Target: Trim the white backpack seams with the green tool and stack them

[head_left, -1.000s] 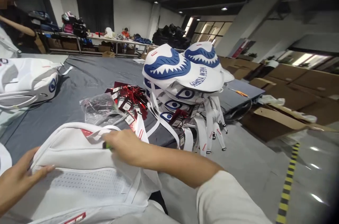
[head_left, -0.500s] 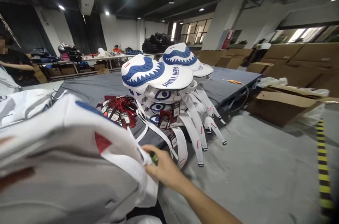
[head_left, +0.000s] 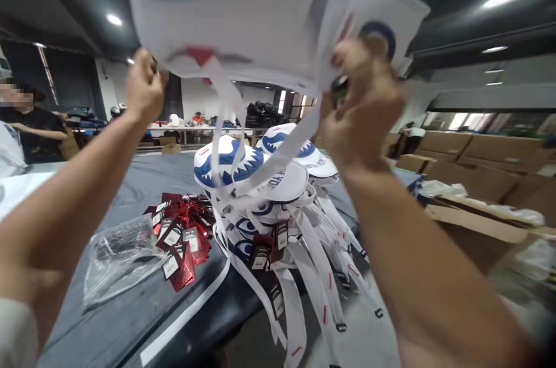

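A: Up above the desk (head_left: 130,182), both hands hold the white backpack (head_left: 243,14) aloft: left hand (head_left: 143,90) fisted on one edge, right hand (head_left: 360,107) with fingers closed on the other.

B: It looks soft, light and floppy, with straps dangling; the seams seem the safest grip.

A: Below it are stacked backpacks (head_left: 260,194), red tags (head_left: 182,234) and grey cloth, in a dim warehouse with cartons (head_left: 478,165).

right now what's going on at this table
A person holds a white backpack up high with both hands: left hand on one edge, right hand on the other, straps dangling. Below, a stack of matching backpacks sits on the grey table, beside red tags and a plastic bag.
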`<action>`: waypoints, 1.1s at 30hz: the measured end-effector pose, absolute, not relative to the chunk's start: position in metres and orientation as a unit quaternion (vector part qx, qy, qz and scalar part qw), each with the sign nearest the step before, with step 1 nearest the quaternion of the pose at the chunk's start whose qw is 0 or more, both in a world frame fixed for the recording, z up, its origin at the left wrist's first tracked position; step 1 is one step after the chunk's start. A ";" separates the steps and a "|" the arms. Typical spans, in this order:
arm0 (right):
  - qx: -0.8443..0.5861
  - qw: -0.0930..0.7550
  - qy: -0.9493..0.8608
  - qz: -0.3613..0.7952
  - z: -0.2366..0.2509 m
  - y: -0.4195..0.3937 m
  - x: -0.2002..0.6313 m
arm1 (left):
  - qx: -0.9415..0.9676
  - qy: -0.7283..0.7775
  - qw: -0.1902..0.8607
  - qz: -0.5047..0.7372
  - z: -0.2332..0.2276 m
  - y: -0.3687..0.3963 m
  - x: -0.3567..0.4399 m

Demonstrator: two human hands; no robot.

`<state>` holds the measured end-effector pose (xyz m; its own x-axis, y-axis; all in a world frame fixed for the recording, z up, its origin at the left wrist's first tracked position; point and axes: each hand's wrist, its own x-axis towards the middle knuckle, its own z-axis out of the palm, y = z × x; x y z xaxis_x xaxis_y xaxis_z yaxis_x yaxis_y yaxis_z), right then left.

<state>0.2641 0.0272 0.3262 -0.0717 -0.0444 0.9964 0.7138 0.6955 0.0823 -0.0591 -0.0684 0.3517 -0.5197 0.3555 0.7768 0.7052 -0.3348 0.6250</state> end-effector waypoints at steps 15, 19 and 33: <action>-0.332 0.199 -0.856 -0.343 0.111 0.156 0.231 | -0.528 -0.591 0.111 -0.600 0.172 0.149 0.020; -0.297 0.191 -0.886 -0.299 0.096 0.155 0.229 | -0.575 -0.512 0.226 -0.596 0.172 0.131 0.023; -0.264 0.167 -0.937 -0.154 0.045 0.131 0.238 | -0.840 -0.448 0.110 -0.285 0.294 0.270 0.101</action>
<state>0.2378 0.1312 0.0451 -0.8050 0.4437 0.3938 0.5465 0.8129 0.2012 0.1009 0.2703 0.2944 0.4363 0.6902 0.5773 0.8157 -0.5742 0.0700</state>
